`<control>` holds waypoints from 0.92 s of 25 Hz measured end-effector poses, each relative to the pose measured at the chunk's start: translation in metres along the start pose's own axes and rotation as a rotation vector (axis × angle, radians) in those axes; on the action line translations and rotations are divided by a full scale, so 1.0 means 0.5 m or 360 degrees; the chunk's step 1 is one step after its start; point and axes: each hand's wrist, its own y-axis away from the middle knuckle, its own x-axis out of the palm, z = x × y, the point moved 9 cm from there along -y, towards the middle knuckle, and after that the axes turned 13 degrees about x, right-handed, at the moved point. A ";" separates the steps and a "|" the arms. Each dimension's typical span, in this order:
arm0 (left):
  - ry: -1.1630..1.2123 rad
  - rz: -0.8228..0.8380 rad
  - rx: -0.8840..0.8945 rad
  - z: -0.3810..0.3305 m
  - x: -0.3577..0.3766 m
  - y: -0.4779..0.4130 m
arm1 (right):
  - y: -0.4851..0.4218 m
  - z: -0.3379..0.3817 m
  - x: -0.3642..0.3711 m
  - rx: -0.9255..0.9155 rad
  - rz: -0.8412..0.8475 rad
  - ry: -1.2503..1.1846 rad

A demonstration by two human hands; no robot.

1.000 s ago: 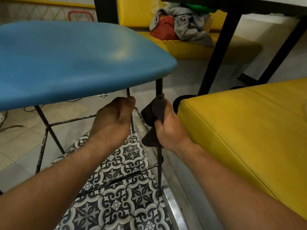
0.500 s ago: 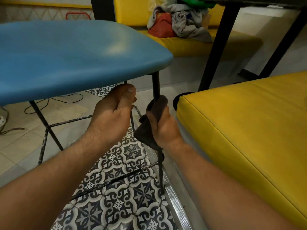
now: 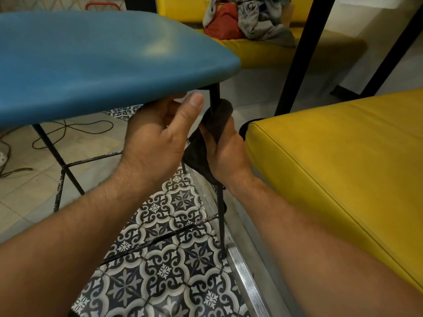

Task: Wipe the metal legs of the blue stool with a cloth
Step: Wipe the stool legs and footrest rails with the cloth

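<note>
Here, the blue stool fills the upper left of the view, with its seat close to the camera, and a yellow cushion stands just beside it on the right. Under the seat, the thin metal legs go down to the patterned tile floor. The near right leg is dark, while the far left leg and the crossbar carry whitish marks. The left hand is up at the seat edge with its thumb raised. Its fingers go behind the palm, so I cannot tell what they hold. The right hand grips the dark cloth, which is wrapped around the near right leg just below the seat. I judge that the work is in progress on this one leg, at its top. The lower part of this leg, the crossbars and the other legs seem not yet wiped, so most of the task probably remains.
</note>
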 end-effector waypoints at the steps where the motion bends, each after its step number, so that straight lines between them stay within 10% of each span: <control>1: 0.0091 -0.0054 0.0042 -0.010 0.001 -0.003 | 0.008 -0.004 0.001 -0.0016 -0.0022 -0.0079; 7: -0.0061 -0.0138 0.0077 -0.041 0.002 0.001 | 0.046 -0.090 0.040 0.0137 0.0186 0.0058; 14: -0.1320 0.0622 0.1381 -0.235 0.062 -0.023 | 0.015 -0.044 0.009 0.0093 0.0394 0.0480; 23: -0.1952 0.0970 0.0763 -0.125 0.076 -0.131 | 0.055 -0.090 0.038 0.0187 0.0038 0.0208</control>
